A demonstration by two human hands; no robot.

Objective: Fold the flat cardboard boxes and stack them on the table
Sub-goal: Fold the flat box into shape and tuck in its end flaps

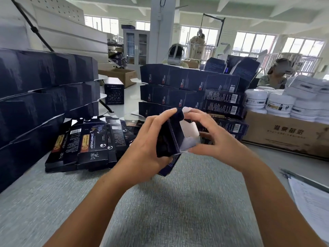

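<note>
- The left hand (pixel 151 139) grips a dark, matte cardboard box (pixel 170 136), half folded, above the middle of the grey textured bench (pixel 178 202).
- The right hand (pixel 211 138) pinches its white inner flap (pixel 189 129).
- Flat glossy boxes (pixel 85 145) lie near the left edge.
- Folded boxes (pixel 188 90) stand stacked at the far edge.

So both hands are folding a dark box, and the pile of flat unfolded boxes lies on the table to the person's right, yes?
Not quite. The head view shows the pile of flat boxes lying to the person's left. Both hands, left and right, do hold the dark box.
</note>
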